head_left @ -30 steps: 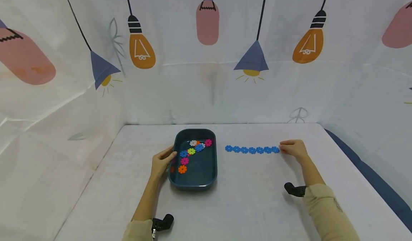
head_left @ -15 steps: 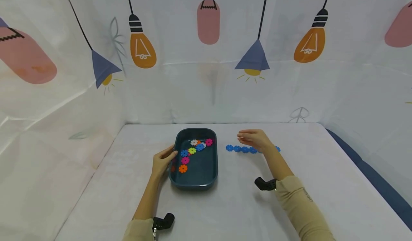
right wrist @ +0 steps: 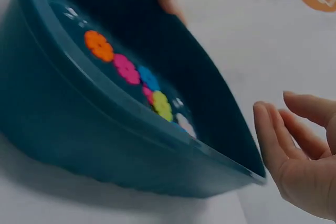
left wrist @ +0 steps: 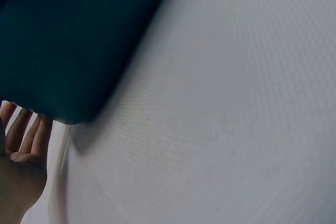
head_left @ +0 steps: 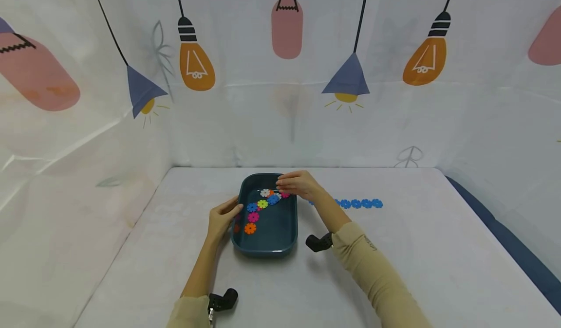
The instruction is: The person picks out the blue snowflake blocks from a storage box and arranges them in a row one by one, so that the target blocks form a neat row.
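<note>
A dark teal rectangular tub [head_left: 276, 230] stands on the white table, holding several flower-shaped plastic pieces in different colours, such as an orange piece [right wrist: 98, 46] and a pink piece [right wrist: 126, 69]. My left hand [head_left: 223, 218] grips its left side, thumb over the rim and fingers outside. In the left wrist view those fingers [left wrist: 38, 135] lie against the tub wall. Over the far right corner hovers my right hand [head_left: 300, 184], thumb and fingertips apart with nothing between them. To the right lies a row of blue flower pieces [head_left: 356, 203], its left part hidden by my right forearm.
The table [head_left: 438, 250] is covered in white cloth. A white wall sheet [head_left: 245, 118] with printed lamps hangs behind it and at the sides. Dark blue fabric [head_left: 504, 230] shows past the right edge. Black cameras are strapped to both wrists.
My right hand has left the right end of the blue row and moved left across the table to the tub's far right corner. My left hand keeps its hold on the tub.
</note>
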Demonstrator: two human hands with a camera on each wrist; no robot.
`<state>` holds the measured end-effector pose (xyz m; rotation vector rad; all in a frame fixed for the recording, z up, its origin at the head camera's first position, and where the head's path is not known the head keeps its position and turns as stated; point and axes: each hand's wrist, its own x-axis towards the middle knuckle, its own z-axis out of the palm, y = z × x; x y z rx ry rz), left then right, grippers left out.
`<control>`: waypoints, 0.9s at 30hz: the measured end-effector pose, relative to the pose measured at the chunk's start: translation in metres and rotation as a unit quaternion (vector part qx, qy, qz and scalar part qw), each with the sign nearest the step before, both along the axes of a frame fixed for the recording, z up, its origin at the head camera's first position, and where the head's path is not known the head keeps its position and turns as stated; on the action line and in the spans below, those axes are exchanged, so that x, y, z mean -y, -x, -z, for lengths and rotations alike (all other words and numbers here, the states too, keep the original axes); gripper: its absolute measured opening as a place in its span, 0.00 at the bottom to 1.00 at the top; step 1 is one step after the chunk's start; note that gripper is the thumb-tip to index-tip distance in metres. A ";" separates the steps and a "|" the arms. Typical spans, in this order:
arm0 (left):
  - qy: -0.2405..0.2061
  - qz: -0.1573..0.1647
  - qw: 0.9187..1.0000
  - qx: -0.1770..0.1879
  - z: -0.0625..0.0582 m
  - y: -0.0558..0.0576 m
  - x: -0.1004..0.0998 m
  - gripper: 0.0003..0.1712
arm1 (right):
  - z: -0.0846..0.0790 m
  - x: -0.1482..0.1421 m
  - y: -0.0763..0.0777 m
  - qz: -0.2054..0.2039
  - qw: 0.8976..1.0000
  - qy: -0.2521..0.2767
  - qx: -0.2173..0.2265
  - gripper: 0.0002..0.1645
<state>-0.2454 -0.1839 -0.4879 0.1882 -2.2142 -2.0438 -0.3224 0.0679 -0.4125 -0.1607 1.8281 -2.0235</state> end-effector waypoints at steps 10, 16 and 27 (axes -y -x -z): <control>-0.009 0.011 0.999 -0.051 -0.001 0.000 0.000 0.26 | 0.009 0.037 -0.003 -0.008 1.000 -0.008 0.021 0.20; -0.026 0.019 0.996 -0.080 0.001 0.000 0.001 0.25 | 0.010 0.057 -0.002 0.029 0.997 -0.002 0.073 0.20; -0.022 0.014 0.999 -0.024 -0.001 0.000 0.001 0.25 | 0.023 0.083 -0.005 0.054 0.990 -0.112 0.070 0.18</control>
